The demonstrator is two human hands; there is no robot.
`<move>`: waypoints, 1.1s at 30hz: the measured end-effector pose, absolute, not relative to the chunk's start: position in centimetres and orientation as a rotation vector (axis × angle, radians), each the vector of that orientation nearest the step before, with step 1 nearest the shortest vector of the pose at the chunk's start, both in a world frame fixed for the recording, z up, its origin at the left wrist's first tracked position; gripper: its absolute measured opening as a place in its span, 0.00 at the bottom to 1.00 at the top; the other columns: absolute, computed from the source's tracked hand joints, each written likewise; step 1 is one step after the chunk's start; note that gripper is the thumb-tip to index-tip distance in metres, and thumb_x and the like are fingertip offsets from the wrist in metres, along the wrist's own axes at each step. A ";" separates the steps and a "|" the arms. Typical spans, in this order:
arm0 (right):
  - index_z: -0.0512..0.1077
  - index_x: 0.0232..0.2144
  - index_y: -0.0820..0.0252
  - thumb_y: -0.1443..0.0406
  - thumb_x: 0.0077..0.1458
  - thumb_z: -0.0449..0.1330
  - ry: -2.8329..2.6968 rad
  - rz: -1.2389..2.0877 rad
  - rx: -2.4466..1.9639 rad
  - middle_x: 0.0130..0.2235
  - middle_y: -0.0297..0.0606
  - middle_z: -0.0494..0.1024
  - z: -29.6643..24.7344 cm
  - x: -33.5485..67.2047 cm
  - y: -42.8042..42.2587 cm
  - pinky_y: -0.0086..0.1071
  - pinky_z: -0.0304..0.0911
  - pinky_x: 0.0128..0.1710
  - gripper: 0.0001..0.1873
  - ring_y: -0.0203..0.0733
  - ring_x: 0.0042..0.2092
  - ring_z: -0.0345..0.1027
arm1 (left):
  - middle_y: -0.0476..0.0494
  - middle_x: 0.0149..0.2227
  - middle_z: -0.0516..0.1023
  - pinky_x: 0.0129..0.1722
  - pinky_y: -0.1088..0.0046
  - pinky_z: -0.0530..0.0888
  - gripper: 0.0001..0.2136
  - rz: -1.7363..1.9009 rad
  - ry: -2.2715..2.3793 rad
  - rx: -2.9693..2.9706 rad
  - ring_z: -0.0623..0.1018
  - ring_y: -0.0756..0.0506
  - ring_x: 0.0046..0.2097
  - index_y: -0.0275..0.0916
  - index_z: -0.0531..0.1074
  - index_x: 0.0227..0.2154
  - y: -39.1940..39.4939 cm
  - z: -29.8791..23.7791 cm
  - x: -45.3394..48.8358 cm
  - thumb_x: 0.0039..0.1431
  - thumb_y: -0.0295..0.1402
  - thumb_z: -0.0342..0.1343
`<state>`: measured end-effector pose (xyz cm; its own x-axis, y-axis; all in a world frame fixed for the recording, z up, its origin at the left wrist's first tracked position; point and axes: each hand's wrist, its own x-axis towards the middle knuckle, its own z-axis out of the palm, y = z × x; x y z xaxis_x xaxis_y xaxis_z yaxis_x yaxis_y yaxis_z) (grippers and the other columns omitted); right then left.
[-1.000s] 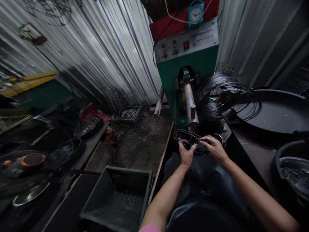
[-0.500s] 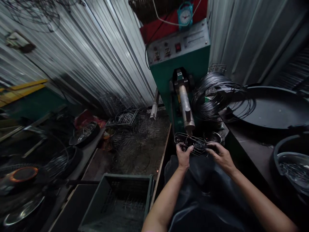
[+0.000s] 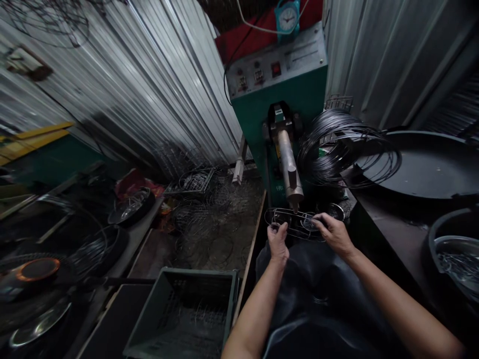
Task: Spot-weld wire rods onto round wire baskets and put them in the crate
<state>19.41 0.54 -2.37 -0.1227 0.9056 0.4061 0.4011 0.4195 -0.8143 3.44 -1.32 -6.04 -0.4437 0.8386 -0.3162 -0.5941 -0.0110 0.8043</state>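
Observation:
An oval wire basket frame (image 3: pixel 290 223) lies flat under the tip of the metal arm (image 3: pixel 290 169) of a green welding machine (image 3: pixel 279 94). My left hand (image 3: pixel 277 243) is closed on the frame's near left rim. My right hand (image 3: pixel 333 232) is closed on its right part, fingers pinching the wires. Both forearms reach forward over a dark apron (image 3: pixel 318 294) on my lap.
A coil of black wire (image 3: pixel 340 147) rests beside the machine on a dark round tray (image 3: pixel 430 167). A grey basin (image 3: pixel 454 254) stands at right. A green plastic crate (image 3: pixel 183 314) sits lower left. Finished wire baskets (image 3: pixel 202 199) are heaped on the floor by the corrugated wall.
The wire frame has slid to the left under the machine's tip. My left hand moved left along the rim and my right hand shifted with it.

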 end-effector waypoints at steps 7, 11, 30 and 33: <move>0.68 0.26 0.57 0.50 0.58 0.50 -1.786 0.598 -1.154 0.28 0.38 0.73 -1.0 17.7 2.0 0.32 0.59 0.30 0.19 0.41 0.29 0.66 | 0.48 0.34 0.70 0.42 0.66 0.65 0.18 1.646 1.151 0.195 0.71 0.46 0.42 0.39 0.64 0.29 -0.9 -5.9 2.9 0.35 0.37 0.66; 0.68 0.25 0.56 0.50 0.57 0.50 -1.807 0.540 -1.189 0.26 0.37 0.73 -0.5 17.0 2.8 0.33 0.59 0.30 0.19 0.41 0.29 0.66 | 0.49 0.31 0.70 0.41 0.66 0.65 0.17 1.587 1.175 0.153 0.71 0.47 0.39 0.39 0.65 0.28 -0.7 -5.8 2.8 0.36 0.39 0.65; 0.74 0.36 0.58 0.50 0.47 0.62 -1.487 1.046 -1.216 0.42 0.43 0.75 -4.3 23.8 0.5 0.43 0.62 0.47 0.20 0.50 0.45 0.68 | 0.52 0.27 0.66 0.40 0.65 0.66 0.19 1.558 1.222 0.137 0.69 0.49 0.34 0.39 0.66 0.26 -1.1 -5.9 2.8 0.34 0.42 0.66; 0.73 0.36 0.58 0.49 0.46 0.62 -1.396 1.058 -1.228 0.38 0.42 0.76 -4.7 24.2 -0.2 0.41 0.64 0.43 0.21 0.49 0.41 0.69 | 0.52 0.26 0.65 0.40 0.65 0.66 0.18 1.564 1.198 0.119 0.69 0.49 0.33 0.38 0.66 0.25 -1.1 -5.9 2.5 0.34 0.41 0.66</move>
